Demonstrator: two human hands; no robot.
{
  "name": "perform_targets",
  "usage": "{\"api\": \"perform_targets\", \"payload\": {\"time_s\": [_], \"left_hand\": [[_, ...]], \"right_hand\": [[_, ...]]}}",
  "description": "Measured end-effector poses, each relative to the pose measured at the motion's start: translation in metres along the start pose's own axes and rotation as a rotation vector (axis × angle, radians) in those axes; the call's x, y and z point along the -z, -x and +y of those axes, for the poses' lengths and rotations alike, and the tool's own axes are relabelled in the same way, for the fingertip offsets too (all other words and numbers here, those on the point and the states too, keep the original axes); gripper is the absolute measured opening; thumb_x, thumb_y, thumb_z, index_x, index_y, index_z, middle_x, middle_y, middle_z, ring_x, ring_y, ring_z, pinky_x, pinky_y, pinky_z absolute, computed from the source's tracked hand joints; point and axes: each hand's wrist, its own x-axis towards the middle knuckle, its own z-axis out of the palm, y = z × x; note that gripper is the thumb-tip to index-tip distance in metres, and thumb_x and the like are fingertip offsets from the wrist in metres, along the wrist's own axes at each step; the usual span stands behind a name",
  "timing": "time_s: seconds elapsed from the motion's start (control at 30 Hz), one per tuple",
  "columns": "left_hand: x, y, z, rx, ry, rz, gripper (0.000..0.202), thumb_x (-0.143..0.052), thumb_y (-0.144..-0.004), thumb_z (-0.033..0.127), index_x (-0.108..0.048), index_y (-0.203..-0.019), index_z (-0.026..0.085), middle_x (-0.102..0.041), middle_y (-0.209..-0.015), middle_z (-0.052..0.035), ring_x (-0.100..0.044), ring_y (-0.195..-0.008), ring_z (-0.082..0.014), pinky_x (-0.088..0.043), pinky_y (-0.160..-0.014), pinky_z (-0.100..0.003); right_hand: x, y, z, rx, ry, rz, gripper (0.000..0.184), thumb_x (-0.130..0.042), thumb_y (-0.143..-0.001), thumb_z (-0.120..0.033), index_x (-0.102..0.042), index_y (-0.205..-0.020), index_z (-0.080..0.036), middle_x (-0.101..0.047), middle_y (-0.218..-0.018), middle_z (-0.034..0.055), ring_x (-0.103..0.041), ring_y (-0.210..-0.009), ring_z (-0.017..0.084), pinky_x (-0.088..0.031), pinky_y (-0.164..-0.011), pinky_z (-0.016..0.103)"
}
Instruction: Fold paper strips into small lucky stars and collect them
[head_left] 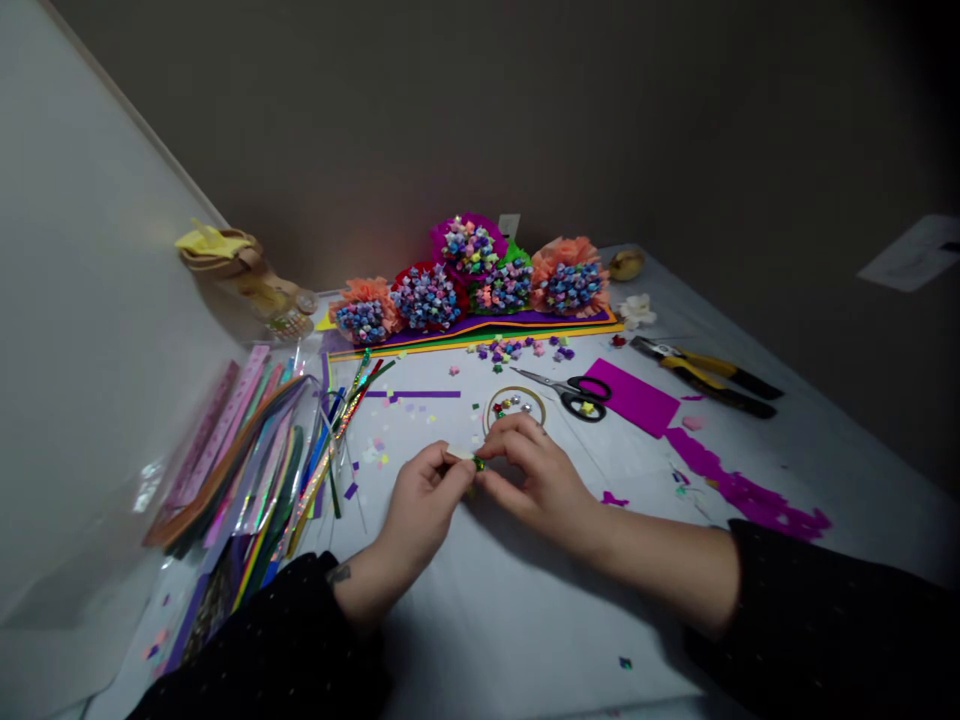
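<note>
Both hands meet over the table in the middle of the head view. A small shiny green folded paper piece (480, 464) sits between their fingertips, with a pale strip end (459, 453) showing beside it. My left hand (421, 500) pinches it between thumb and forefinger. From the other side, my right hand (536, 480) closes its thumb and forefinger on the green piece. Just beyond my right fingers lies a gold ring (489, 408) with several tiny folded paper stars (514, 403) inside it. The fingers partly hide the green piece.
Black-handled scissors (559, 385), a magenta paper sheet (630, 397) and yellow-black pliers (705, 375) lie to the right. Colourful paper strips (259, 460) spread at left. Bouquets of paper stars (427, 298) line the back, with loose stars (510, 348) in front.
</note>
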Motion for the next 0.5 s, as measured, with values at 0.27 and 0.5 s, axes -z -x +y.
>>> {"api": "perform_targets", "payload": {"time_s": [0.27,0.5], "left_hand": [[0.0024,-0.0013,-0.0048,-0.016,0.037,-0.024,0.019,-0.058,-0.076,0.029,-0.051,-0.063,0.017,-0.043,-0.052,0.0065,-0.035,-0.048,-0.0076,-0.029,-0.050,-0.021],[0.0019,0.0000,-0.0030,-0.037,0.052,0.001,0.018,-0.059,-0.078,0.031,-0.052,-0.067,0.017,-0.042,-0.053,0.0072,-0.033,-0.048,-0.0074,-0.029,-0.051,-0.021]], "right_hand": [[0.0005,-0.0002,0.0012,0.007,-0.006,-0.008,0.014,-0.055,-0.079,-0.012,-0.057,-0.090,-0.021,-0.051,-0.092,0.0056,-0.052,-0.093,0.020,-0.045,-0.078,0.033],[0.0017,-0.0044,-0.0039,-0.126,-0.076,-0.025,0.015,-0.059,-0.076,-0.014,-0.057,-0.089,-0.020,-0.053,-0.091,0.0048,-0.051,-0.081,0.018,-0.042,-0.066,0.029]]}}
